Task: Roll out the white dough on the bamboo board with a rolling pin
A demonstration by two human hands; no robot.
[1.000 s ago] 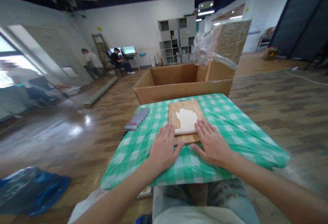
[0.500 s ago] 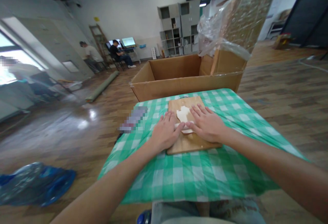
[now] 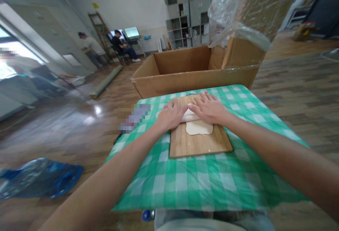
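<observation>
Currently, L hand [image 3: 171,115] & R hand [image 3: 211,109] lie flat — fingers extended — atop the rolling pin [image 3: 191,117]. Dough [image 3: 199,128] shows mostly on their near side, w/ board [image 3: 198,145] beneath.

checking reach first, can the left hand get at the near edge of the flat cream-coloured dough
Probably yes: nothing covers the near edge of the flat cream-coloured dough, though the left hand, on the white cylindrical rolling pin, would likely have to leave it.
</observation>
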